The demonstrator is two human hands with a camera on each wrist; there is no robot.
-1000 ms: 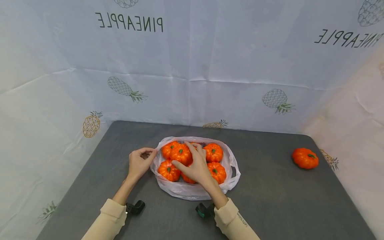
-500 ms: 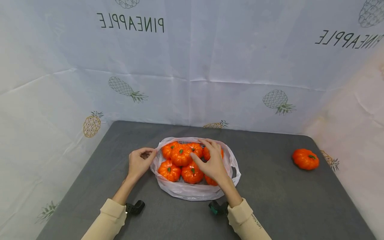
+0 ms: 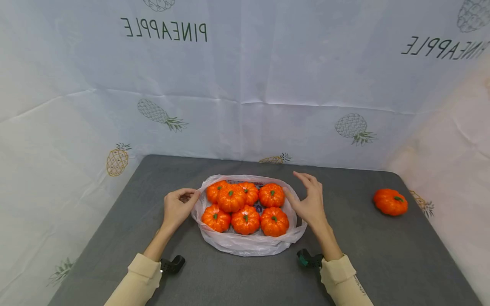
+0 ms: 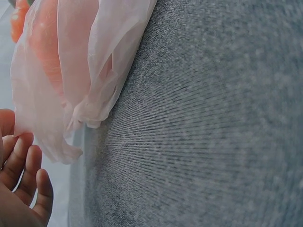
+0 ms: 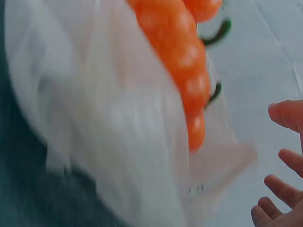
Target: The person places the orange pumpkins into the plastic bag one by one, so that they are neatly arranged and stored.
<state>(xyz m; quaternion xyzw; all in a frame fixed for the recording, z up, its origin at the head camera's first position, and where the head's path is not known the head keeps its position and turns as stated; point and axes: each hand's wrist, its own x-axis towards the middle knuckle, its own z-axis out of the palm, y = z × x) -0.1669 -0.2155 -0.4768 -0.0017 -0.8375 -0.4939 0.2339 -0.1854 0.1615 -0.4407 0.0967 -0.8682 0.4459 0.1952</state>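
A thin whitish plastic bag (image 3: 245, 246) lies on the table with its mouth spread wide. Inside it sit several small orange pumpkins (image 3: 246, 219) with green stems, one of them resting on top of others. At the bag's left rim my left hand (image 3: 178, 207) pinches the plastic between thumb and fingers; the left wrist view shows the fingers (image 4: 18, 163) at the bag's edge. My right hand (image 3: 311, 202) is raised by the bag's right rim, fingers spread and holding nothing. Another orange pumpkin (image 3: 390, 202) lies alone far to the right.
The dark grey table (image 3: 356, 255) carries the bag and the lone pumpkin. Behind it and at both sides hangs a white cloth (image 3: 291, 76) printed with pineapples. A bag handle loop (image 3: 300, 225) sticks out on the right.
My right hand has moved rightward from over the pumpkins to beyond the bag's right rim, uncovering the pumpkins there. My left hand has stayed at the left rim.
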